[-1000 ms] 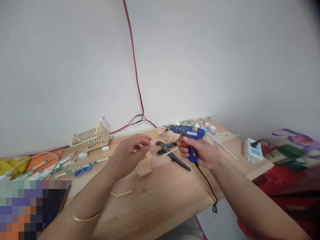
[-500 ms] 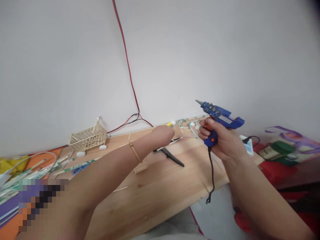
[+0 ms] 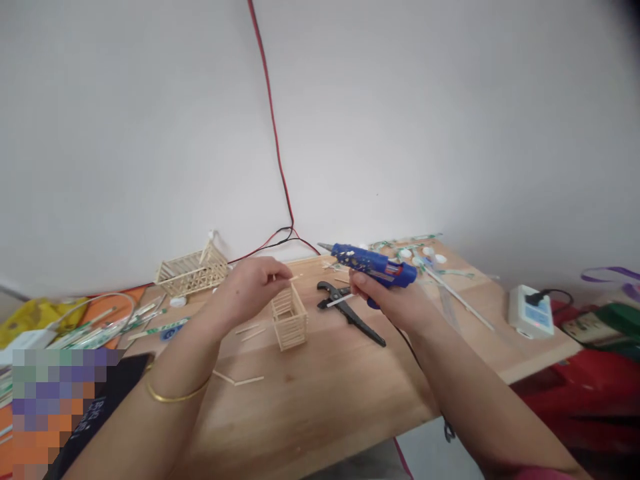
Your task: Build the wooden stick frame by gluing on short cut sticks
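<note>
Evidently, in the head view, a gluing step was in hand: sticks were being joined into a small stick frame (image 3: 290,327), with glue ready at one side and a piece at the other. The right hand (image 3: 383,290) was wrapped firmly around the handle of a blue glue gun (image 3: 373,263), its nozzle pointing left, raised above the table (image 3: 320,407) and apart from the frame. The left hand (image 3: 257,283) hung just above the frame's far left corner, thumb and fingertips drawn together, seemingly pinching a thin stick (image 3: 294,277); the fingers hid most of it, so its length could not be told.

As I judged it, the next move called for a small dab of glue, then a steady placing of the piece along the frame's upper edge, fingertips kept clear of the hot nozzle.

The small stick frame stood upright near the middle of the table, between the loose sticks (image 3: 249,381) and the black pliers (image 3: 353,320). It looked like an open-topped box of pale, closely stacked sticks, light enough to shift at a nudge. A larger stick cart (image 3: 193,272) stood behind, near the wall.
</note>
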`<state>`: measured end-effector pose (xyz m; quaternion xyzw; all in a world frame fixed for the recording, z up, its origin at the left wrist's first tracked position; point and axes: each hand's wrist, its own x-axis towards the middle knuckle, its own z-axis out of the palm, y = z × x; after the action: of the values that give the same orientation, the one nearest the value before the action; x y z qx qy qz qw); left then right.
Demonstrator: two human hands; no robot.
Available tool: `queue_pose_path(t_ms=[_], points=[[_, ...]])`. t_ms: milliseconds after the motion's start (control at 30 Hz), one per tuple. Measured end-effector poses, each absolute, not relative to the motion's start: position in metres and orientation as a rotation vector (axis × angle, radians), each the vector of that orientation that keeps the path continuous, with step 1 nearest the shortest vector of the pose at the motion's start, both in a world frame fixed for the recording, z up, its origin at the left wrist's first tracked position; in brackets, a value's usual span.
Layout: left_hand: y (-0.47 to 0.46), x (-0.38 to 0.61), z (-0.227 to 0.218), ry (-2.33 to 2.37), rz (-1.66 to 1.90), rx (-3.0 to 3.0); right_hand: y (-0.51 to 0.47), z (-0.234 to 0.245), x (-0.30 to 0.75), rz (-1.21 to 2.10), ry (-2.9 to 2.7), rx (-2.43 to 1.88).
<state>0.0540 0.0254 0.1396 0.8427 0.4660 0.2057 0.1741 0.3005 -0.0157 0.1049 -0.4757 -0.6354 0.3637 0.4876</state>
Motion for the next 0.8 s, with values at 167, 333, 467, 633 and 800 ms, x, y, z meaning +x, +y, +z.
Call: queue_pose_path(t_ms=[167,333,467,633,800], points=[[0.021,0.043,0.114,1.408,0.647,2.314,0.004,0.089,0.278,0.935,-1.617,-1.166],[0.023,0.043,0.104,1.434,0.744,2.322,0.008,0.068,0.28,1.055,-1.673,-1.142],[0.027,0.04,0.1,1.405,0.791,2.4,0.008,0.062,0.284,1.075,-1.706,-1.184],[0.032,0.043,0.096,1.348,0.844,2.488,0.007,0.062,0.284,1.161,-1.74,-1.166],[0.033,0.045,0.094,1.354,0.838,2.532,0.008,0.063,0.284,1.153,-1.711,-1.203]])
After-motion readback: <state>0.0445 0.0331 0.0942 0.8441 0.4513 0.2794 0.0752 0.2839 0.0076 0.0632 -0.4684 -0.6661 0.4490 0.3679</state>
